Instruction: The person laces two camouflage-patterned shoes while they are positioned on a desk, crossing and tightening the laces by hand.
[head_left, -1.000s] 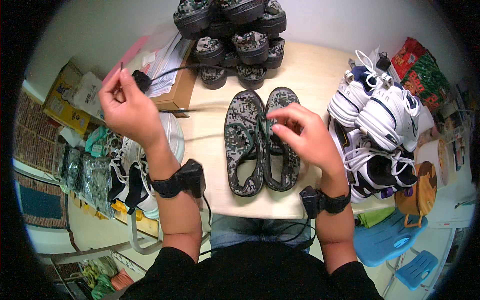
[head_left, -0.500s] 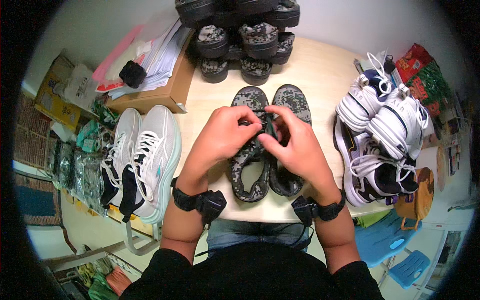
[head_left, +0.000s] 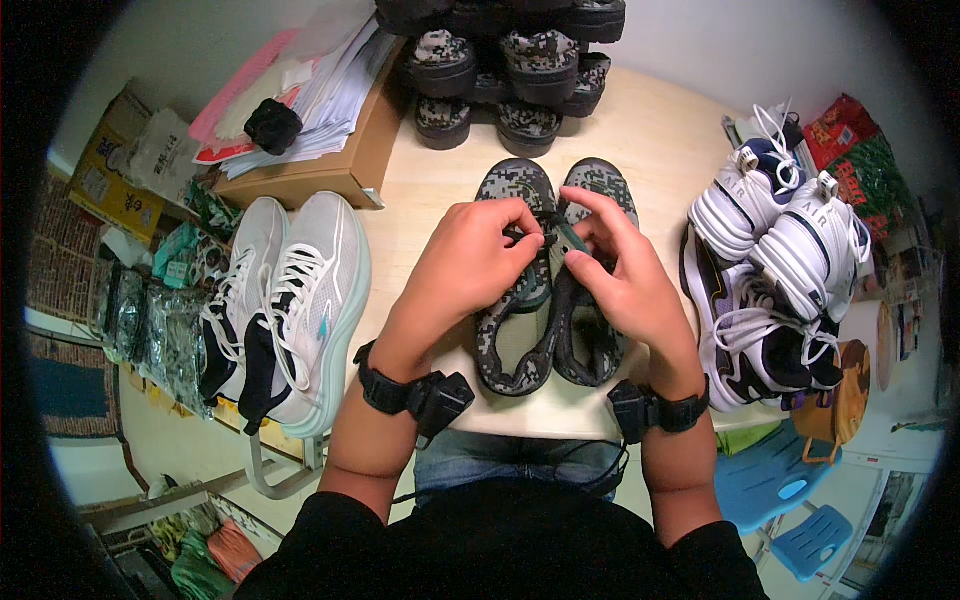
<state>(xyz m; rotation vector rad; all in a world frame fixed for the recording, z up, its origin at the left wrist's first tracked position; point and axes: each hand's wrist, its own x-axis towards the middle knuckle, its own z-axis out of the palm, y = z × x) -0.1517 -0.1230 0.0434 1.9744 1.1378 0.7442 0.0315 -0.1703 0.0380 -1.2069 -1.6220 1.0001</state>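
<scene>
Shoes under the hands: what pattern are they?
Pixelated camouflage on the shoes, seen best in head view.

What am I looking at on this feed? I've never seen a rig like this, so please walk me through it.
There is no machine: a person's bare left hand and right hand do the work, with a black device strapped at each wrist. A head-worn fisheye camera looks down, so straight edges bend. On the pale table lies a camouflage pair of shoes; more camouflage shoes are piled behind, grey-white sneakers sit left, stacked sneakers right. The fingertips meet over the pair; what they pinch is too hidden to tell.
</scene>
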